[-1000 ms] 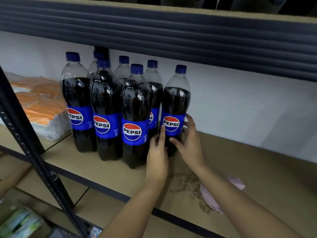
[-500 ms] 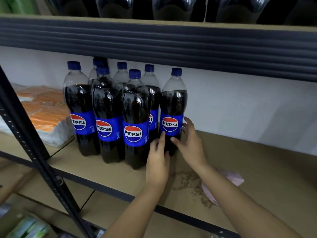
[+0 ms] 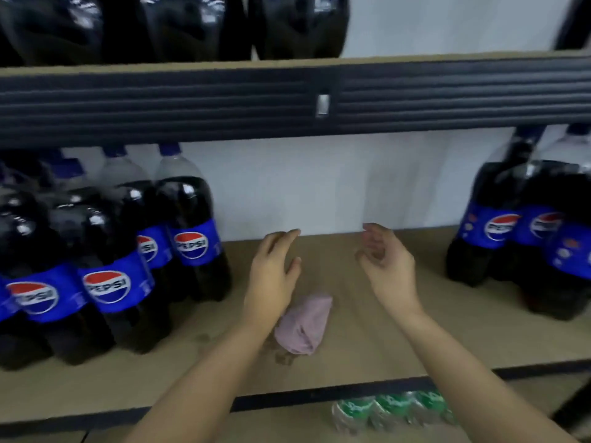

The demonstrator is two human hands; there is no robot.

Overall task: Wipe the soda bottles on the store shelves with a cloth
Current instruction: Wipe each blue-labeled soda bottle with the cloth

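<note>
Both hands empty: left hand [image 3: 271, 270] and right hand [image 3: 388, 260] hover loosely open mid-shelf. Pink cloth [image 3: 302, 324] lies unheld near shelf [image 3: 367, 353] front edge. Pepsi bottles [image 3: 192, 231] stand left and right; wiping progress can't be judged.

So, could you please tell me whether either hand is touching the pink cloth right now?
Apart. In the head view the right hand hangs clear of the pink cloth; the left hand hovers open beyond it, gripping nothing, though its wrist overlaps the cloth's edge.

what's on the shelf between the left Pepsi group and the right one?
In the head view: both hands, left hand and right hand, each holding nothing, and the pink cloth lying on the shelf board.
</note>
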